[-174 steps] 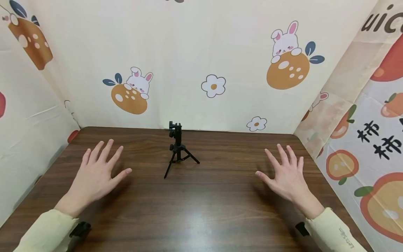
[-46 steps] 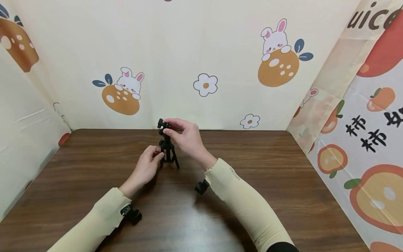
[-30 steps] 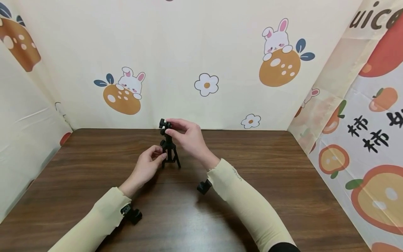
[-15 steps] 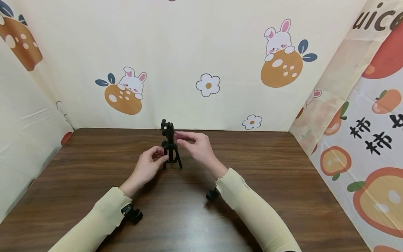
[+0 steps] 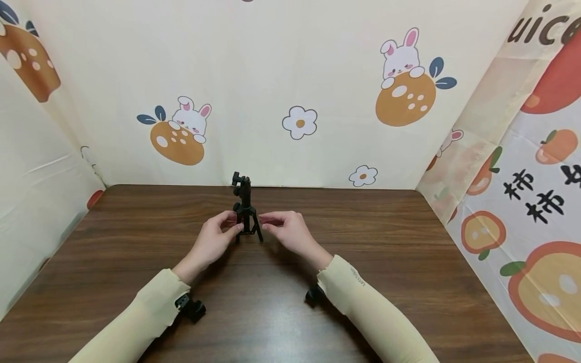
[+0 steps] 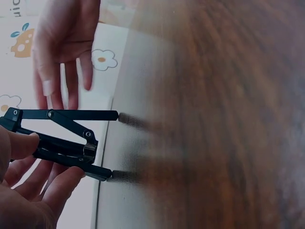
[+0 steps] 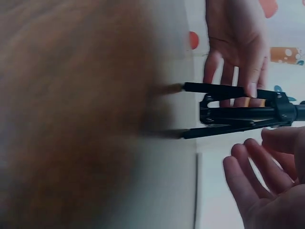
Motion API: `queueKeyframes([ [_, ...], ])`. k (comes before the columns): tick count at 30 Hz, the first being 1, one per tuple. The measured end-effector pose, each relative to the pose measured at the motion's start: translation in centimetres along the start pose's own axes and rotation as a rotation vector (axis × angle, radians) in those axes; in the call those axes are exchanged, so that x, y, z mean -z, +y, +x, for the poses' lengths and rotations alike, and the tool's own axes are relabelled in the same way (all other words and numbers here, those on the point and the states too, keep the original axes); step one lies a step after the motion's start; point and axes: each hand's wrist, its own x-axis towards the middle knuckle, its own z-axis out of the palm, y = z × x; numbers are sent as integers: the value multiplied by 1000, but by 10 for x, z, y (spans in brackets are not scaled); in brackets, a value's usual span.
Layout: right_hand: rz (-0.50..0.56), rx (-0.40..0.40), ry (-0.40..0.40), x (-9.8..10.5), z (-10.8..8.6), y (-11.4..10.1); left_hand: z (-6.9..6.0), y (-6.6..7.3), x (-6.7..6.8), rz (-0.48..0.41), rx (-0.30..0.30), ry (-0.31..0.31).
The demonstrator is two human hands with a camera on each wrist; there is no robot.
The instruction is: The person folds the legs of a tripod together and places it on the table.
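A small black tripod [image 5: 245, 209] stands upright near the table's back edge, its legs drawn fairly close together. My left hand [image 5: 214, 239] holds the tripod's left leg between thumb and fingers. The left wrist view shows that thumb [image 6: 69, 183] against the leg. Beside the right leg is my right hand [image 5: 290, 232], its fingers loosely bent. In the right wrist view the right hand [image 7: 274, 183] has a gap between most fingers and the leg; whether its thumb touches near the hub I cannot tell. The tripod's head [image 5: 242, 180] is uncovered.
The brown wooden table [image 5: 272, 312] spreads toward me and to both sides. Right behind the tripod hangs a cream printed curtain [image 5: 254, 75], with further printed cloth [image 5: 513, 201] on the right. Small black devices [image 5: 192, 308] sit at both wrists.
At first both hands were spread apart and the tripod's legs stood wider. Later my right hand held the tripod's upper part; it has let go and come down beside the right leg.
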Motion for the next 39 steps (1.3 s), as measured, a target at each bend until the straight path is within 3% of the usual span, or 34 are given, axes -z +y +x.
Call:
queueKeyframes([
  [6, -114, -59, -99, -3, -1, 6, 1, 1, -1, 8, -10, -15],
  [11, -212, -36, -150, -10, 5, 10, 1, 2, -1, 18, -8, -16],
  [23, -367, 17, -140, -16, 15, 14, 6, 4, -2, 30, 22, -54],
  [32, -433, 66, -170, -13, 20, 15, 7, 6, -5, 96, -24, -83],
  [39, -496, 134, -182, -10, 30, 16, 8, 10, -2, 117, -12, -93],
])
